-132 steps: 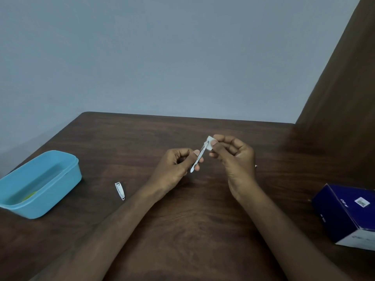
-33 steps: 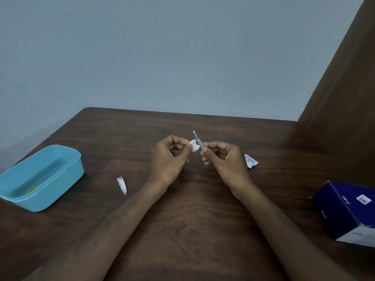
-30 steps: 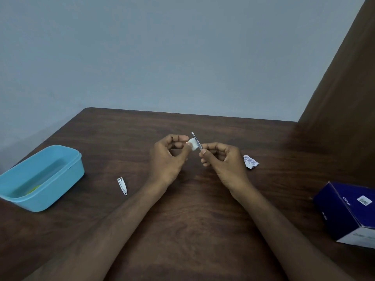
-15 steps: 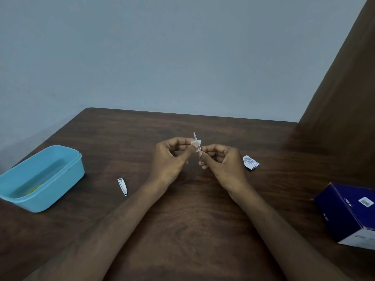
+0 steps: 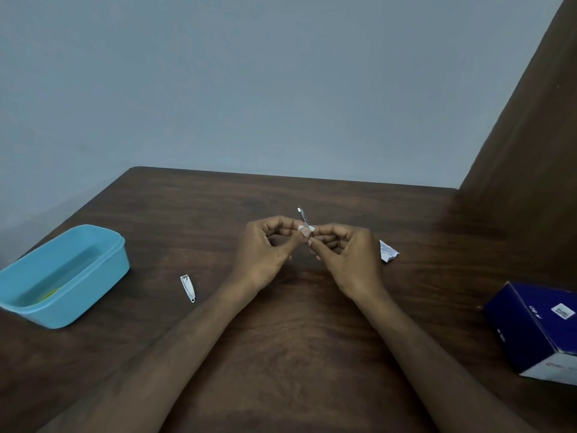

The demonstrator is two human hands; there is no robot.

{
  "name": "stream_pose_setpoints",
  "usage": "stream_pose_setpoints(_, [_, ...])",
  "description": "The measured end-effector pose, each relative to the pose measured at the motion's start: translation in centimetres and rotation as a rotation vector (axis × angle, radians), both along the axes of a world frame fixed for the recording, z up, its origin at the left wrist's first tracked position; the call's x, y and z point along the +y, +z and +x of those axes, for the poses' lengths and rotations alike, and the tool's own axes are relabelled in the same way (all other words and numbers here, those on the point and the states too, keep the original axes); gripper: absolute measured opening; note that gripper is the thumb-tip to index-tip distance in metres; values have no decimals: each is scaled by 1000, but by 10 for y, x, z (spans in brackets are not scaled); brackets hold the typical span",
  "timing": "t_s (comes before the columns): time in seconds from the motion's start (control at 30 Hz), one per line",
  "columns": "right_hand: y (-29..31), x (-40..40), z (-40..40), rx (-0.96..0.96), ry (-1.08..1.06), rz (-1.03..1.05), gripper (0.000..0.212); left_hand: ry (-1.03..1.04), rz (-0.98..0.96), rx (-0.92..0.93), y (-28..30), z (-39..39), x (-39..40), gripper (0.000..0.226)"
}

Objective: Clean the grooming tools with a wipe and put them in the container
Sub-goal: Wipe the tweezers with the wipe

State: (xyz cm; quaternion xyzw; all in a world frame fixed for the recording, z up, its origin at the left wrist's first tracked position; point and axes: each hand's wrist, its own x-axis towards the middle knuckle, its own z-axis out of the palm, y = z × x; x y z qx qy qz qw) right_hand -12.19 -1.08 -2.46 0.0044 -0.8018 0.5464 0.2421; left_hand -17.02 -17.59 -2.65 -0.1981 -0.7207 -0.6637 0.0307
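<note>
A person's 2 bare forearms reach over a dark brown wooden desk [image 5: 281,354], and the hands meet above its middle. The right hand [image 5: 346,260] pinches the lower end of a thin silver metal grooming tool [image 5: 302,215], whose tip points up and slightly away. The left hand [image 5: 265,248] pinches a small folded white wipe [image 5: 304,229] around the tool's shaft, just above the right hand's fingertips. Both hands have curled fingers, and neither is open.

The step in hand appears to be wiping this tool. To do it well, the right hand should probably keep a firm pinch while the left draws the wipe along the shaft to the tip, then turns the tool so every side is covered. The tool is thin and likely slippery when damp.

A small silver metal nail clipper [image 5: 188,289] lies flat on the desk, well left of the hands, not yet in the container. The light blue rectangular plastic container [image 5: 103,270] sits open at the desk's left edge, near the drop. The route to it passes over the clipper and looks unobstructed. A torn white wipe sachet [image 5: 388,251] lies just right of the right hand. A dark blue cardboard box [image 5: 530,326] sits at the far right. A brown wooden panel [image 5: 530,151] rises along the right side.
</note>
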Motion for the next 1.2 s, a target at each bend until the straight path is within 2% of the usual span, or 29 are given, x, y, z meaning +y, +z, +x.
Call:
stream_pose_setpoints(0.17, [0, -1, -3, 20, -56, -124, 20, 119, 129, -31, 1, -2, -2, 7])
stream_pose_setpoints(0.3, [0, -5, 1, 52, -13, -152, 15, 240, 156, -82, -3, -6, -3, 10])
stream_pose_setpoints(0.47, [-4, -10, 0, -34, 63, -96, 18, 162, 210, -107, 3, -2, -2, 10])
stream_pose_setpoints(0.67, [1, -6, 1, -58, 65, -150, 13, 85, 266, -170, 9, 1, -3, 20])
stream_pose_setpoints(0.8, [2, -7, 1, -61, 64, -205, 10, 77, 248, -176, 10, 1, -3, 16])
stream_pose_setpoints(1.03, [-5, -4, -1, 0, -17, -10, 18, 61, 237, -161, 11, 3, -2, 13])
stream_pose_setpoints(1.2, [-4, -6, 1, -26, 37, -37, 17, 119, 222, -135, 7, 1, -1, 11])
